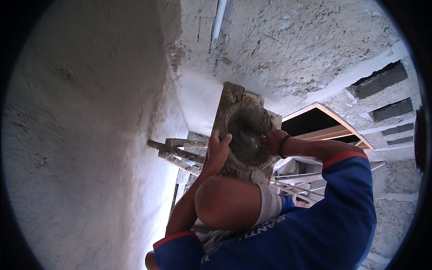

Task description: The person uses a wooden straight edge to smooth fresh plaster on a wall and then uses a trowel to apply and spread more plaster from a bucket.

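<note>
A mortar-crusted round bucket stands on rough wooden planks in front of me. Wet grey mortar lies inside it, with a smeared, shiny surface. My left hand is closed over the bucket's left rim, thumb on top. At the right side of the opening, my right hand is curled into a fist and reaches into the bucket by the mortar. What that fist holds is hidden by the fingers and mortar. My bent knee is close to the bucket's near side.
Plastered wall rises along the left. Mortar-caked timbers stick out left of the planks. A wood-framed opening is at the right, with wooden slats lower down. A pale pipe runs up the far wall.
</note>
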The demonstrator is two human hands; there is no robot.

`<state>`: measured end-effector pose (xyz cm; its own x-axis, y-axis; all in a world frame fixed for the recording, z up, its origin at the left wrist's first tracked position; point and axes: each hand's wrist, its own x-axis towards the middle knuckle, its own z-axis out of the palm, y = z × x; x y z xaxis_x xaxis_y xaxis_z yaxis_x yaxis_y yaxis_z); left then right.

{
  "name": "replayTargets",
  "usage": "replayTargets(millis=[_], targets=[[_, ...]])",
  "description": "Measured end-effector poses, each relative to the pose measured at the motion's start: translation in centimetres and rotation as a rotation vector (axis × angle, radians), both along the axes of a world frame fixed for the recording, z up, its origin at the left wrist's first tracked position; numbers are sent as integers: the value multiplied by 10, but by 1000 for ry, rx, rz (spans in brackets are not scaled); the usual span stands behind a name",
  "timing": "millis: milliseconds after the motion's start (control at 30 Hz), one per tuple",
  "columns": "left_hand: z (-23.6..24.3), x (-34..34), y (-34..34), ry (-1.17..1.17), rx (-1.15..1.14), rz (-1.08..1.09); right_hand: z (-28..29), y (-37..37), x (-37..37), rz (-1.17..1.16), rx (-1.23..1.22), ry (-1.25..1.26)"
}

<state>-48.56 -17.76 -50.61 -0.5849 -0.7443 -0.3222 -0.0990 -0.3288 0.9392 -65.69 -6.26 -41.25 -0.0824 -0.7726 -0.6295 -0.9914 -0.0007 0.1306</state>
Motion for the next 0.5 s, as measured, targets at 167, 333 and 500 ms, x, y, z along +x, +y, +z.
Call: replayTargets(millis=[167, 333, 500], targets=[[4, -3, 0, -29, -2, -28, 28, -4, 10, -63, 282, -125], [1, 14, -12, -33, -21, -74, 57, -7, 16, 30, 63, -236], [7, 19, -14, -76, 62, -94, 11, -13, -5, -85, 256, -32]])
